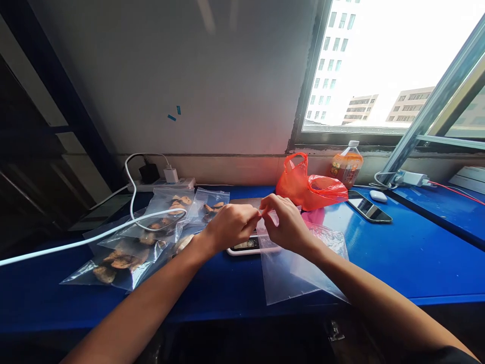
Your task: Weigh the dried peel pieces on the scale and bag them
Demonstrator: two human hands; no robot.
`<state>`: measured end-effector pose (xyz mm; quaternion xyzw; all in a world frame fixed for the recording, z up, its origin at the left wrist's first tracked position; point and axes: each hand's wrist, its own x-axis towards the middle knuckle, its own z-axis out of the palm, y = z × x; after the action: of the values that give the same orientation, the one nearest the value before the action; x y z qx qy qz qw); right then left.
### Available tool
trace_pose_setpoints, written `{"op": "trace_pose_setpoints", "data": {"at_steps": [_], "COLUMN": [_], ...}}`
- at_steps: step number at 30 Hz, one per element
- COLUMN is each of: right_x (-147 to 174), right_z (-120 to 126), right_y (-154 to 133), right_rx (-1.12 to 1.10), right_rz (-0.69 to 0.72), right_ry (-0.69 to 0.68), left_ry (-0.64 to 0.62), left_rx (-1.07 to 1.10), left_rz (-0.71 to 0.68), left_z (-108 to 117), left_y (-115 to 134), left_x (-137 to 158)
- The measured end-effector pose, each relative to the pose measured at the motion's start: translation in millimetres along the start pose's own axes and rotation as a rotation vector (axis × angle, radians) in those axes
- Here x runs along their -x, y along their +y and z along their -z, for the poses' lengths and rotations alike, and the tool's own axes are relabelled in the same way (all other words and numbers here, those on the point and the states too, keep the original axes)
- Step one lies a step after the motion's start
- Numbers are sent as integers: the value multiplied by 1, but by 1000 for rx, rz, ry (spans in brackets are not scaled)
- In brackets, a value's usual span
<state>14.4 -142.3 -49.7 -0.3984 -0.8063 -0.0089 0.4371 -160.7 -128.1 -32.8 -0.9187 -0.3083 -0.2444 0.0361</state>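
My left hand (235,222) and my right hand (284,222) meet at the fingertips above a white digital scale (231,251). Both are closed in a pinch at the upper corner of a clear plastic bag (282,275), which spreads below my right hand toward the table's front edge. The exact grip is partly hidden by the fingers. The scale's display shows under the hands. More clear plastic (333,242) lies beneath my right forearm. Left of my left hand, several clear zip bags hold brown dried pieces (123,259). A pale round object (184,244) sits half hidden behind my left wrist.
A white cable (94,233) crosses over the filled bags from a power strip (185,183). At the back stand a red plastic bag (299,184) and a drink bottle (347,164). A phone (369,207) and a white earbud case (378,196) lie on the blue table (420,258).
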Motion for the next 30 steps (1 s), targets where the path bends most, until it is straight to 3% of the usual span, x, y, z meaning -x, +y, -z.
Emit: {"op": "trace_pose_setpoints", "data": {"at_steps": [7,12,17,20,23,26,30], "right_x": [-8,-13,-19,-23,-24,-23,-18], "right_z": [11,24,36,48,58,57,43], "right_y": [5,16,34,55,65,53,27], "right_rx": [-7,-70,-90,-97,-246,-496,-793], "right_rz": [4,-36,-39,-147,-314,-305,-279], "right_ry": [42,115,207,315,414,327,119], "left_ry": [84,227,323,446,508,423,321], "left_rx": [7,88,130,232,403,546,601], "left_rz": [-33,-66,-9,58,201,314,352], "left_z": [22,38,52,64,69,60,41], "left_y": [3,2,0,-4,-11,-17,-15], "left_x": [2,5,8,12,15,12,5]}}
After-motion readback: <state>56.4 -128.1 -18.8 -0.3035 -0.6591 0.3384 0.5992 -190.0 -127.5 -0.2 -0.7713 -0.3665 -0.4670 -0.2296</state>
